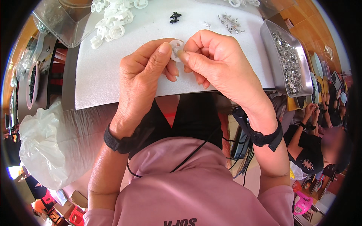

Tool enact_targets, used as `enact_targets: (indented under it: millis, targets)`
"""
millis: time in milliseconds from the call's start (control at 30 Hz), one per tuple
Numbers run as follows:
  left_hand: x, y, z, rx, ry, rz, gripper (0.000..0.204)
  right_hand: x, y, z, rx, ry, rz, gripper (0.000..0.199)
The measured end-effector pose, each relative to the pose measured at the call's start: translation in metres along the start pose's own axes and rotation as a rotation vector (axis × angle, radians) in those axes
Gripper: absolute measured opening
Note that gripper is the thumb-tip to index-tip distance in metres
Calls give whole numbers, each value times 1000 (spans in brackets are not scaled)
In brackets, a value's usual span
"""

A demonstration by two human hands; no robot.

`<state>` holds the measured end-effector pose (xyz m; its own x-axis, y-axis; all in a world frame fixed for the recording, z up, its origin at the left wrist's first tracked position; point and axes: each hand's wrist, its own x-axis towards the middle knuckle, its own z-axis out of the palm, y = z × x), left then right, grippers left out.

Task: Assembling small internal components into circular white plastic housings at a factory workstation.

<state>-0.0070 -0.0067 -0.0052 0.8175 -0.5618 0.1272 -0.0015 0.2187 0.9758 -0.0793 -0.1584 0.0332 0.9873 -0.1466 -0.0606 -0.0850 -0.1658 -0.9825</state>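
Note:
Over the front part of the white foam sheet [102, 81], my left hand [146, 66] pinches a small white round plastic part [175, 46] between thumb and fingers. My right hand [220, 58] is closed in a pinch against the right side of this part. Its thumb and forefinger cover whatever lies between them, so a small piece there cannot be made out. Beyond the hands lie a few tiny black pieces [174, 17] and a loose scatter of small metal pieces [230, 24]. A heap of similar white plastic parts [113, 24] sits at the far left of the sheet.
A metal tray [268, 37] full of small metal pieces stands at the right edge. A clear plastic bin [71, 35] is at the back left, with a clear bag [43, 150] below it. Farther right, other people [305, 150] sit along the bench.

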Motion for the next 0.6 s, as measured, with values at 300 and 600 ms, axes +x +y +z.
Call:
enact_targets:
  millis: [300, 600]
  targets:
    - [1, 0, -6, 17, -77, -9, 37, 2, -5, 1, 8, -12, 13, 13]
    - [1, -2, -6, 95, -87, 21, 35, 2, -3, 6, 12, 17, 49, 12]
